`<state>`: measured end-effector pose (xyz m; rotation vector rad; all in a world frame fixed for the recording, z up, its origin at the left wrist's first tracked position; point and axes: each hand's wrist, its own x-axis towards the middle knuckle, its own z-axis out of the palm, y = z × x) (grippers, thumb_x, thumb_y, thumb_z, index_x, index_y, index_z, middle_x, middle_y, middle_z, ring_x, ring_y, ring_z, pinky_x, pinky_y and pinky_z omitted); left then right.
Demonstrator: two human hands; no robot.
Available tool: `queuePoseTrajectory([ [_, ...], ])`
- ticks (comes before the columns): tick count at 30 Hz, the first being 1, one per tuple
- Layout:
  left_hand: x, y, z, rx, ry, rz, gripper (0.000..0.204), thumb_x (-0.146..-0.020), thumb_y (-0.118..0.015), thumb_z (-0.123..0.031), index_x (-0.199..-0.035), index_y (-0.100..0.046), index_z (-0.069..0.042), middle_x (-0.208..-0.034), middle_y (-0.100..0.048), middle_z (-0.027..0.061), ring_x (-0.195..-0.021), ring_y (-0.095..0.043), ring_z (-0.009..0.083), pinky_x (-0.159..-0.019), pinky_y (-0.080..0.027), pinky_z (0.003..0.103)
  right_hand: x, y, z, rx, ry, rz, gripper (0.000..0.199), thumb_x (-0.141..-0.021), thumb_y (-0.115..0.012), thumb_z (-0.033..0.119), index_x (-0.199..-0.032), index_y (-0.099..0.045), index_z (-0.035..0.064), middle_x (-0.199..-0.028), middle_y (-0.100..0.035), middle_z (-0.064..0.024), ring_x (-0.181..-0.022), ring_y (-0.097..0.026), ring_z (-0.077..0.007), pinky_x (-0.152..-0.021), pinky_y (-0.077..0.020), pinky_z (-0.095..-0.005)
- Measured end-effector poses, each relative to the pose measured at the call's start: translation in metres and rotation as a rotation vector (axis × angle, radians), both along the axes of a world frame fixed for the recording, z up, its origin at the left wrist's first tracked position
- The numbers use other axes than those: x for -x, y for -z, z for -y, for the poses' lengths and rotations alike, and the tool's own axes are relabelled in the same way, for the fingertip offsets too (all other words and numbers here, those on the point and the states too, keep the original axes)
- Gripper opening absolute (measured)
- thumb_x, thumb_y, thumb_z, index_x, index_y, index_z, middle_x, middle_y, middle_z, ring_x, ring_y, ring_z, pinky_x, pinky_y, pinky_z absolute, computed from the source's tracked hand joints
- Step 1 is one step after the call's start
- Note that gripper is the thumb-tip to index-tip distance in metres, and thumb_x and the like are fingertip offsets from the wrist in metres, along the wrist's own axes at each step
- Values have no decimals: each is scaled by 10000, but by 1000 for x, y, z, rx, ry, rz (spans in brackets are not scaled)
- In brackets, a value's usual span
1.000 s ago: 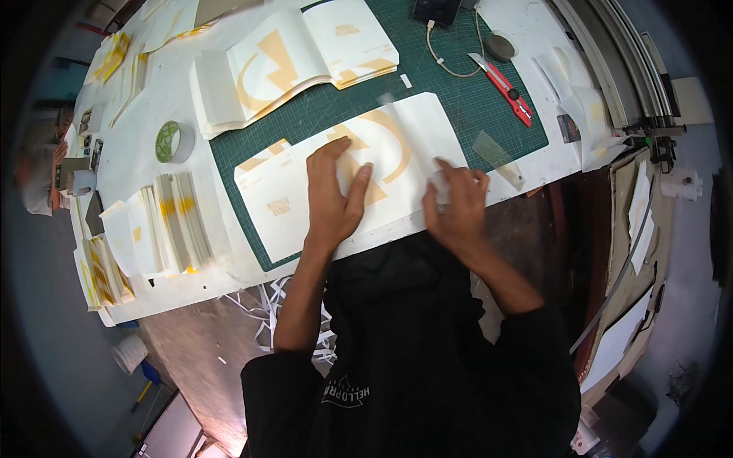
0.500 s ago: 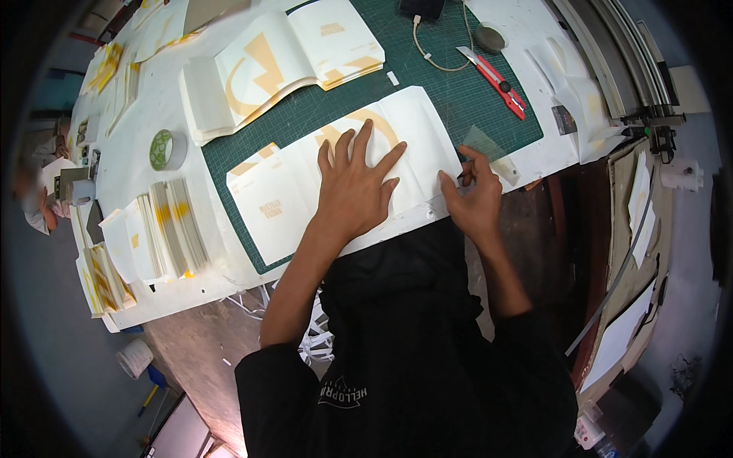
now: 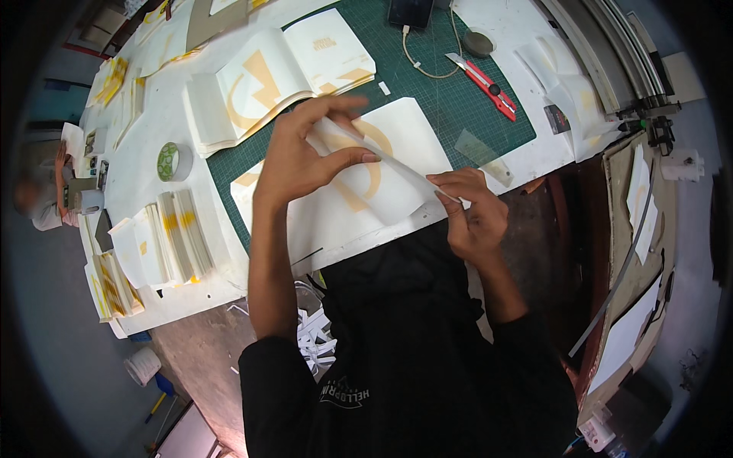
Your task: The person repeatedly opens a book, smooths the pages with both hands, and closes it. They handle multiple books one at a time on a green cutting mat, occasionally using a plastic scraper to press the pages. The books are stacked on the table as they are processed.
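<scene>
Two hands up over the near edge of the table (image 3: 489, 164). Right hand (image 3: 477, 214): fingers curled, thumb and forefinger pinching the near end of one thin white strip (image 3: 397, 164) (looks like paper or peel-off backing, narrow and flat). Left hand (image 3: 301, 153): fingers loosely spread, thumb and fingertips nipping the far end of the same strip, which runs as a taut diagonal between the two hands.

Under the hands: one large white sheet (image 3: 343, 206), matte, rectangular, with a curved yellow-ochre graphic, lying across the near edge of the green cutting mat (image 3: 458, 114) (gridded, one piece).

Near-left corner of the table: several fanned stacks of white-and-yellow booklets (image 3: 172, 240), count unclear.

Left of the mat: one roll of tape (image 3: 173, 161), ring-shaped, greenish core.

Right part of the mat: one clear plastic rectangle (image 3: 477, 146), one red utility knife (image 3: 485, 85).

Far side of the mat: one thick open stack of white sheets (image 3: 275, 76) with the same ochre print, one dark phone (image 3: 412, 11) with a pale cable, one round grey disc (image 3: 479, 42).
</scene>
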<state>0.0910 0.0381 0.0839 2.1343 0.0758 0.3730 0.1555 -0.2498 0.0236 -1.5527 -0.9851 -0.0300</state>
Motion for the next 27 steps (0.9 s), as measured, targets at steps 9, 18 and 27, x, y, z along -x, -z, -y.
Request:
queuePoseTrajectory([
  [9, 25, -33, -6, 928, -445, 547, 255, -987, -775, -45, -1213, -711, 55, -1118, -772, 132, -989, -747, 181, -879, -615, 312, 3, 12, -13, -29, -369, -773, 829, -799, -944, 175, -1477, -524, -52, -1350, -667, -188, -1299, -616, -264, -1147, -442, -410],
  [18, 84, 15, -9, 994, -884, 488, 402, -1054, -679, -95, -1395, -567, 85, -1329, -669, 175, -1200, -689, 255, -1036, -583, 398, -7, 18, -22, 13, -30, -890, 266, -955, -799, 57, -1175, -743, -82, -1071, -793, -120, -916, -742, -149, -838, -586, -291],
  [27, 175, 75, 31, -83, -1135, 65, 394, -919, -822, -25, -1263, -640, 37, -1176, -699, 127, -1068, -677, 256, -966, -536, 383, -75, 30, -31, 484, 74, -416, 279, -917, -815, 153, -1082, -775, -69, -903, -798, -185, -786, -746, -192, -736, -558, -346],
])
